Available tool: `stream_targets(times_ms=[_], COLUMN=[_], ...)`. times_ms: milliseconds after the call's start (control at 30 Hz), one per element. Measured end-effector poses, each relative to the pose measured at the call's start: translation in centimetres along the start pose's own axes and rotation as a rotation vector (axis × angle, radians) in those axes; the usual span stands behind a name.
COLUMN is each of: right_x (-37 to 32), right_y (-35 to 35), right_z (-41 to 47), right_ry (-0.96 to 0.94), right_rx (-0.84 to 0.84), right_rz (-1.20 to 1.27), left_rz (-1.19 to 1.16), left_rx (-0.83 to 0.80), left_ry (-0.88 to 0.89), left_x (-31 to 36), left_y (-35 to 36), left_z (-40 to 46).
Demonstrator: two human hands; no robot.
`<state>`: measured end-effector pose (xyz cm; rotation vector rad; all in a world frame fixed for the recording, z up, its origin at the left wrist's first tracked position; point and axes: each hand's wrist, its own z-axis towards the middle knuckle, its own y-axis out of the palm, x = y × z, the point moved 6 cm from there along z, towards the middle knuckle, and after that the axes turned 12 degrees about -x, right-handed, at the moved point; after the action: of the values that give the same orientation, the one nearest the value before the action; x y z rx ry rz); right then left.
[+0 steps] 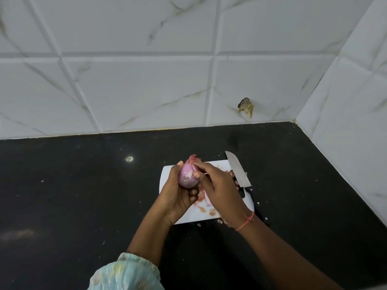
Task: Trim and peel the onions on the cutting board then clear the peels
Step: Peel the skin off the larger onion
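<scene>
Onion held above cutting board, cupped in left hand, fingers curled round it. Near end already trimmed, rings showing. Right hand pinches loose skin at onion's far end; peeling partly done, judging by bare purple flesh. Knife lies on board's right side, untouched. Peels scattered on board, few scraps on counter. Other onions: cannot tell, hidden behind right hand. Clearing peels not yet begun.
</scene>
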<state>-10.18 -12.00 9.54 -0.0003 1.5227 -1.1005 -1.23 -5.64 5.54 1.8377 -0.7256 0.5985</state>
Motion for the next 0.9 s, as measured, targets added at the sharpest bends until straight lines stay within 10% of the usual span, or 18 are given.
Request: stream_targets(times_ms=[333,900], right_x=[-0.4,1.7], right_y=[-0.1,-1.4], right_z=[-0.3,-0.3], right_ry=[-0.001,0.148], right_rx=[0.052,0.232], right_rz=[-0.190,0.280], left_rz=[0.033,-0.032], left_rx=[0.063,-0.030], left_ry=[-0.004,0.031], left_x=[-0.3,0.1], left_y=[0.1,0.2], left_z=[0.0,0.0])
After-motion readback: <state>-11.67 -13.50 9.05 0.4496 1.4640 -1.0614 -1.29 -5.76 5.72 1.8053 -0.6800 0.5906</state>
